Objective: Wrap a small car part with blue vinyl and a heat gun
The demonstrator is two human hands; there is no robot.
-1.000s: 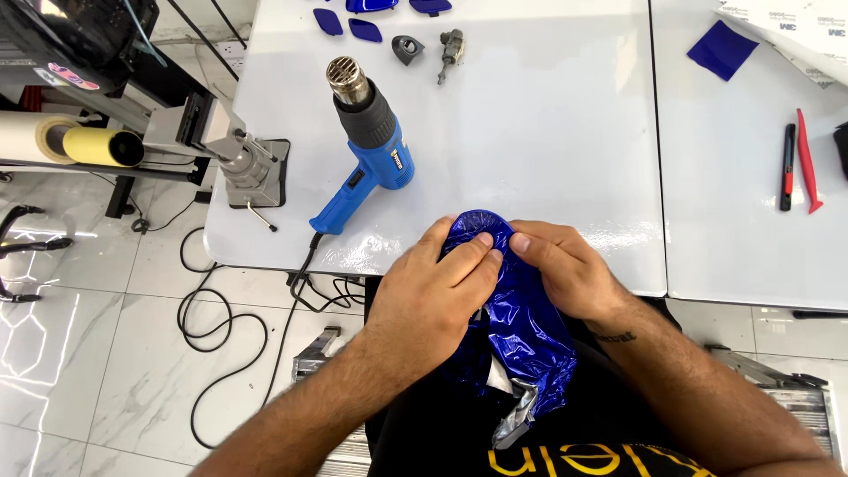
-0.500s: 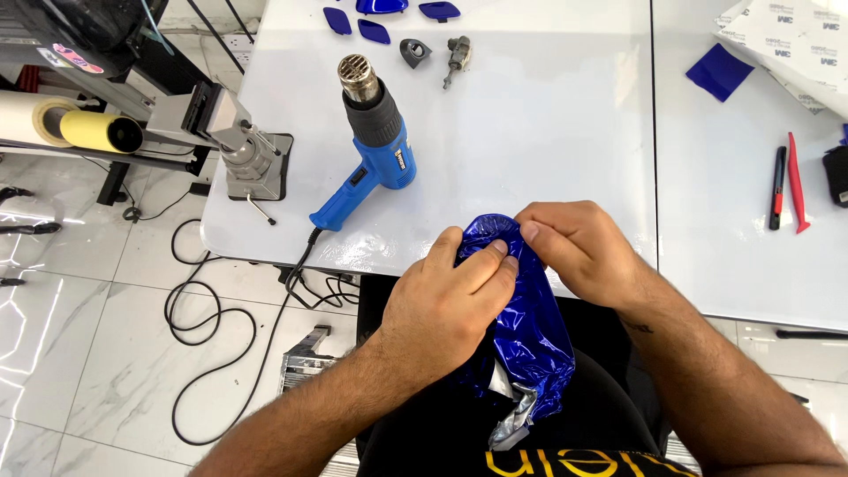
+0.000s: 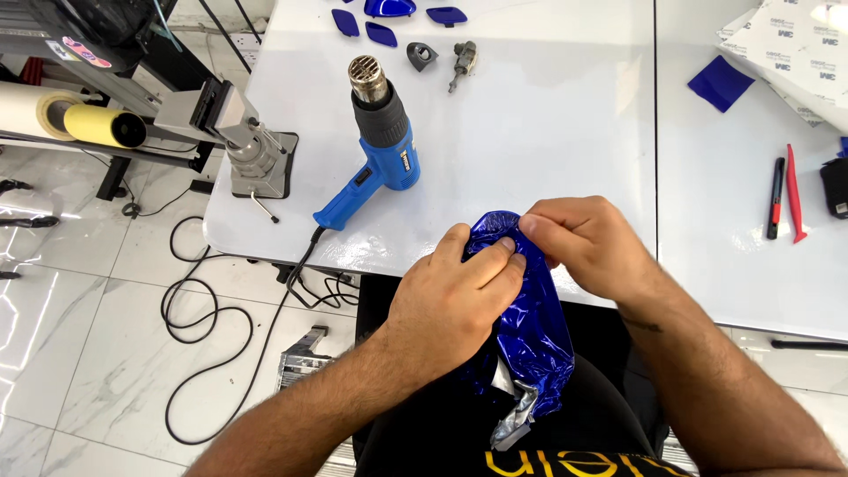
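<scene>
Both hands work 1 part wrapped in glossy blue film (image 3: 530,327), held over the lap at the near edge of the white tabletop (image 3: 548,132). Left hand (image 3: 455,296) is clamped on the film's left side, fingers curled over it, thumb up near the top. Right hand (image 3: 587,243) pinches the film's top edge betw. thumb and forefinger, touching the left hand's fingertips. Film hangs down below both hands; a silvery scrap (image 3: 514,424) shows at its lower end.

Beyond the left hand, on the tabletop: 1 blue-and-black heat gun (image 3: 382,132), nozzle pointing away, its black cord (image 3: 221,327) dropping to the floor left of the left hand. Farther out: 4 small blue pieces (image 3: 382,34), 1 dark grey cap (image 3: 421,56), 1 small metal part (image 3: 463,60). Right of the right hand, well apart: 1 blue square sheet (image 3: 720,83), 1 black-and-red pen-like tool (image 3: 776,198), 1 red squeegee stick (image 3: 793,193). Far left of the left hand: 1 yellow roll (image 3: 104,126) on a stand.
</scene>
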